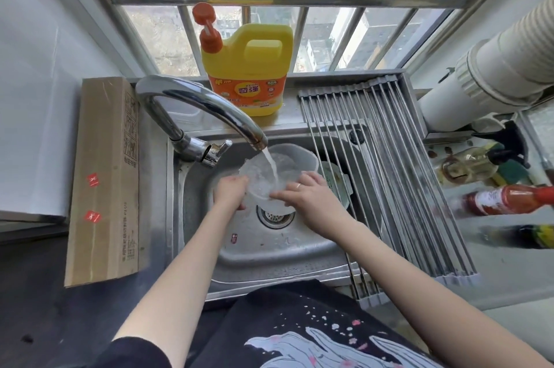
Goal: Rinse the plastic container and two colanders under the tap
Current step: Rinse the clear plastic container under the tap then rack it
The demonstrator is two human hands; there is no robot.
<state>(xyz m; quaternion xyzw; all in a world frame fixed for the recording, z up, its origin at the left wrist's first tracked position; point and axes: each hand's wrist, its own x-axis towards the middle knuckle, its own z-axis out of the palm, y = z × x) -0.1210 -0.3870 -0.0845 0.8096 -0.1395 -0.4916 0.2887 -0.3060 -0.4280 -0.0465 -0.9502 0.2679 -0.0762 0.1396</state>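
Observation:
A clear plastic container (263, 184) is tilted under the chrome tap (204, 106), and running water falls into it. My left hand (229, 192) grips its left rim. My right hand (305, 190) holds its right side, fingers curled over the edge and a ring showing on one finger. Behind it stands a larger translucent bowl-shaped piece (302, 156), possibly a colander. A white dish-like item (335, 178) lies in the sink under the rack; what it is I cannot tell.
The steel sink (269, 247) has a drain strainer (274, 216) below the container. A roll-up drying rack (386, 175) covers the sink's right part. Yellow detergent jug (248, 67) on the sill, cardboard box (105, 178) at left, sauce bottles (506, 199) at right.

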